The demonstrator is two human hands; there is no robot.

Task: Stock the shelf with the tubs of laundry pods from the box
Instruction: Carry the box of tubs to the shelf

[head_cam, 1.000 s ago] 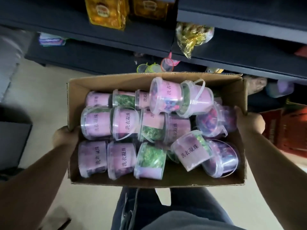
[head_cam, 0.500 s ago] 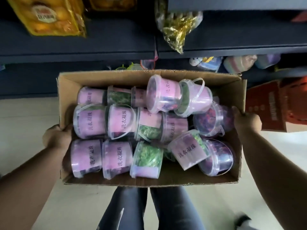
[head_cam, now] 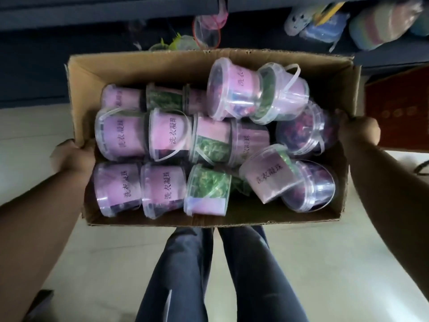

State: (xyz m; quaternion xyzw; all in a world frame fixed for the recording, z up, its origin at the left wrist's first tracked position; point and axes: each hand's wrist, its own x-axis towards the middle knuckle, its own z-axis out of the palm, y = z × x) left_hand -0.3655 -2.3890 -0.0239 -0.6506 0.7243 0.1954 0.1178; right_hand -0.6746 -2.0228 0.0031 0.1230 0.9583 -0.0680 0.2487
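Quick status from my end. I've got the box (head_cam: 162,63) carried between both hands, one on each short wall. The left grip (head_cam: 74,159) is curled round the left wall and the right grip (head_cam: 357,133) is clamped over the rim of the right wall, so both are grasping cardboard and nothing else. Holding it at opposite ends makes sense to me: the load is loose, and that's the easiest way to keep it level.

The tubs of laundry pods (head_cam: 162,135) all sit in the box, between the two grips. Most are lying on their sides. Toward the left grip they're in tidy rows. Toward the right grip it's a heap, with the two top tubs (head_cam: 232,89) riding on the others, and I reckon they'd roll if I tip anything.

The shelf (head_cam: 69,15) is just past the far wall, beyond both grips. Neither hand is free, so my guess is the box goes down on the floor (head_cam: 325,263) first.
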